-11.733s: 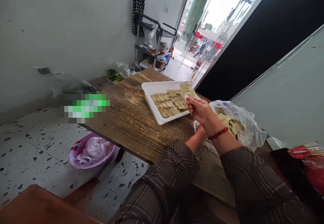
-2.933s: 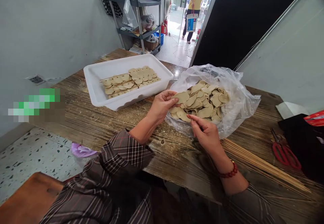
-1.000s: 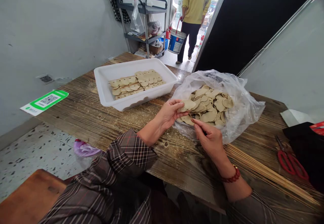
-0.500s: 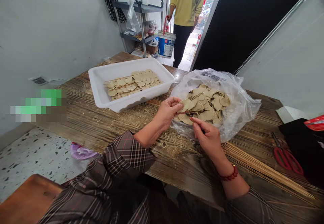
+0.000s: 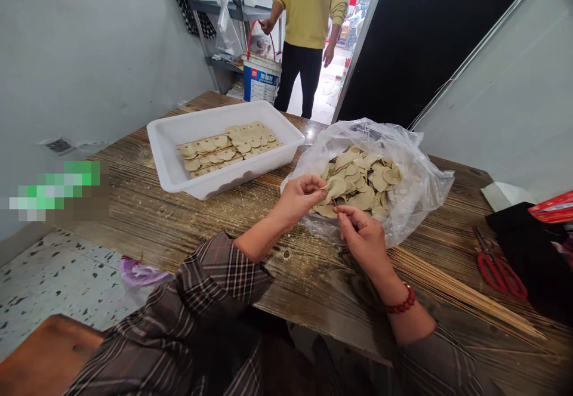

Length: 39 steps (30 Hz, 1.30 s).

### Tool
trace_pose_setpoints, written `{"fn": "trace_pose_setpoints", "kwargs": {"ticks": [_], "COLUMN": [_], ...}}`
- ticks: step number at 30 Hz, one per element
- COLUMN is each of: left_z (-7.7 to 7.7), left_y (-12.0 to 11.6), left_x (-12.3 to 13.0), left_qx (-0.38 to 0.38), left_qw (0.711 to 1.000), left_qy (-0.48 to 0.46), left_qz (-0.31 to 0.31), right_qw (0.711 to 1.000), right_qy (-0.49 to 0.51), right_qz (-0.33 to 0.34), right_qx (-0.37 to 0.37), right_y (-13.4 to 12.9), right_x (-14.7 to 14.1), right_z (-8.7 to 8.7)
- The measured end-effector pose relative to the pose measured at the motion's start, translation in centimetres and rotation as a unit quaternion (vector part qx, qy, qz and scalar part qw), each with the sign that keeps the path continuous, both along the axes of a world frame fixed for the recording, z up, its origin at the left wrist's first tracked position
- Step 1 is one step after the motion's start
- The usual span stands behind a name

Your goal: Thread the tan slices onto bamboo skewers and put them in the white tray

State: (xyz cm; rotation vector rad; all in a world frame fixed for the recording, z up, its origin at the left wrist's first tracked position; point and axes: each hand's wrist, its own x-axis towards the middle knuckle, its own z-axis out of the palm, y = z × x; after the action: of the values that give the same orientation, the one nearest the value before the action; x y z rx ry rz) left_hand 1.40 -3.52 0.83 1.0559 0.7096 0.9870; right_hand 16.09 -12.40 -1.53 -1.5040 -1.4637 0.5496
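My left hand pinches a thin beige slice at the near edge of the clear plastic bag. My right hand is closed on a thin wooden skewer, its tip close to that slice; whether it pierces the slice I cannot tell. Inside the opened bag lies a heap of similar loose slices. To the left, a white plastic tray holds slices threaded in rows on skewers.
Loose bamboo skewers lie right of my right wrist. Red-handled scissors and a black item are at the table's right. Behind the wooden table, a person in a yellow top carries a bucket near a shelf cart.
The person with the bucket has come nearer, shifting left in the view. My hands stay at the bag; the slice in my left hand has tilted. The view has shifted slightly.
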Motion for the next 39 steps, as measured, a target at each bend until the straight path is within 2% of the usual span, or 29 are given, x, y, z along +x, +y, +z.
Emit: {"fn": "trace_pose_setpoints", "kwargs": {"ticks": [6,9,11,18,24,33,37,39], "left_z": [-0.2,-0.3,-0.3,0.4,0.5,-0.6,-0.1,-0.1], "left_y": [0.3,0.2,0.1,0.8,0.3,-0.9,-0.1,0.8], "left_x": [-0.2,-0.1,-0.1,-0.8,-0.4,1.4,0.5,-0.3], "left_qx": [-0.086,-0.086,-0.074,-0.089,-0.080,-0.034,0.013,0.064], "left_qw": [0.994,0.987,0.986,0.990,0.991,0.993,0.999,0.997], "left_qy": [-0.058,-0.082,-0.093,-0.107,-0.087,-0.050,-0.002,0.047], "left_qz": [-0.046,-0.105,-0.118,-0.034,-0.055,-0.106,-0.041,0.003], "right_qw": [0.999,0.999,0.999,0.999,1.000,1.000,0.999,0.997], "right_qy": [0.039,0.037,0.028,0.007,-0.007,0.017,0.040,0.059], "right_qz": [0.011,0.016,0.017,0.032,0.016,0.001,-0.027,-0.050], "right_qx": [-0.003,0.005,0.006,0.011,0.018,0.018,0.024,0.029], "right_y": [-0.1,-0.1,-0.1,0.0,0.2,0.2,0.2,0.3], "right_x": [-0.2,-0.4,-0.4,-0.5,-0.5,0.0,0.8,1.2], "right_z": [0.4,0.5,0.4,-0.1,-0.3,0.3,0.8,0.9]}}
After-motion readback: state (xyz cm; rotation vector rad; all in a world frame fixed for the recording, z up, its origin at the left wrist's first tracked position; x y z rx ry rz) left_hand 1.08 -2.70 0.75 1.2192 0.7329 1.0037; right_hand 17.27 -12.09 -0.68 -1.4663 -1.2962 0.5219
